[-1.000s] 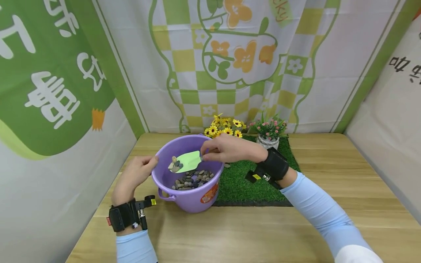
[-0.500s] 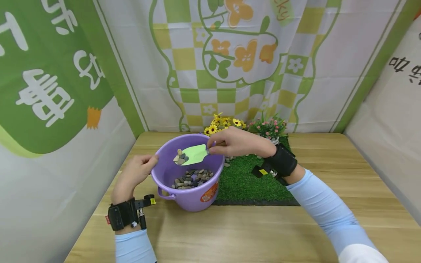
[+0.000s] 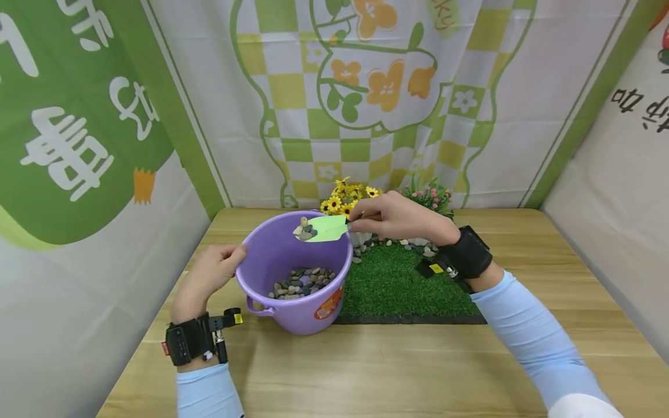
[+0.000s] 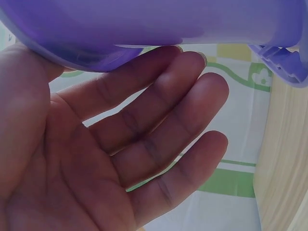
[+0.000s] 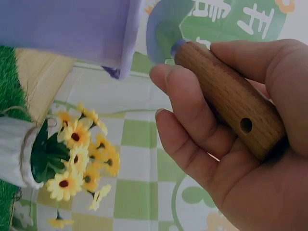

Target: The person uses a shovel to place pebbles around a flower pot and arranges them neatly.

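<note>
A purple bucket [image 3: 295, 318] stands on the wooden table, with a layer of pebbles [image 3: 300, 284] at its bottom. My left hand [image 3: 208, 277] pinches its left rim; in the left wrist view the thumb goes over the rim and the other fingers [image 4: 159, 134] lie outside, fairly straight. Above the bucket's far right rim, my right hand [image 3: 405, 217] grips a small trowel [image 3: 331, 229] by its wooden handle [image 5: 224, 91]. Several pebbles [image 3: 305, 231] sit at the tip of its light green blade, which is held roughly level.
Right of the bucket lies a green artificial turf mat [image 3: 402, 287], with stones [image 3: 358, 253] scattered along its back. Yellow flowers [image 5: 77, 154] in a white pot [image 5: 14, 151] and a plant with pink flowers [image 3: 430, 198] stand at the rear. Printed cloth walls [image 3: 376, 133] enclose the table.
The right hand has raised the pebble-loaded trowel from inside the bucket, moving up and to the right toward the far right rim. The left hand has stayed on the rim.
</note>
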Demonstrator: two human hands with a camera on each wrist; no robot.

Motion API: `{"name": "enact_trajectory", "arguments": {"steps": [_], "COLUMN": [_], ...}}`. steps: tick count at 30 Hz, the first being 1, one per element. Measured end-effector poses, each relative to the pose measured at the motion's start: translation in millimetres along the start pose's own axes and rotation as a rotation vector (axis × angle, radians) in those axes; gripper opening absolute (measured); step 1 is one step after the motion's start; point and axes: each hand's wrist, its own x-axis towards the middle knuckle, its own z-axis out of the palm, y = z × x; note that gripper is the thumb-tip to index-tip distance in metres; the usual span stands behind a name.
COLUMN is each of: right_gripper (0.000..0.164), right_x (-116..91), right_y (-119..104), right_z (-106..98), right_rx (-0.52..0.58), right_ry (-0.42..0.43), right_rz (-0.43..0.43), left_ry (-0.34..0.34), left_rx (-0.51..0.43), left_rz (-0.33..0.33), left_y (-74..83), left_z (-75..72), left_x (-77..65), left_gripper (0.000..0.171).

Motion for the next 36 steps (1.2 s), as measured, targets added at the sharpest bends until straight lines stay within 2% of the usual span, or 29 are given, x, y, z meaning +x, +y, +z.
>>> {"name": "enact_trajectory", "arguments": {"steps": [4, 8, 13, 16, 23, 29, 36], "right_gripper": [0.021, 0.024, 0.029, 0.026, 0.026, 0.024, 0.026], "right_x": [-8, -18, -33, -39, -53, -65, -69], "right_y": [6, 13, 22, 26, 39, 46, 53], "right_z": [-3, -10, -15, -16, -19, -20, -12], "right_rx": [-0.024, -0.043, -0.068, -0.073, -0.081, -0.087, -0.058], "right_ry": [0.039, 0.085, 0.156, 0.173, 0.15, 0.135, 0.096], "right_rz": [-0.006, 0.004, 0.08, 0.129, 0.158, 0.229, 0.3], "left_ry": [-0.02, -0.025, -0.041, -0.049, -0.048, -0.055, -0.09], "left_rx": [0.002, 0.034, 0.05, 0.044, 0.022, 0.009, -0.04], "left_rz": [-0.017, -0.001, 0.003, -0.011, -0.033, -0.022, -0.021], "left_y": [-0.4, -0.7, 1.6, 3.5, 3.3, 0.9, -2.1], "left_z": [-0.7, -0.1, -1.0, -1.7, 1.0, 2.4, 1.7], "left_x": [-1.1, 1.4, 4.5, 4.3, 2.7, 2.8, 1.2], "left_gripper": [0.052, 0.055, 0.058, 0.058, 0.059, 0.061, 0.064]}}
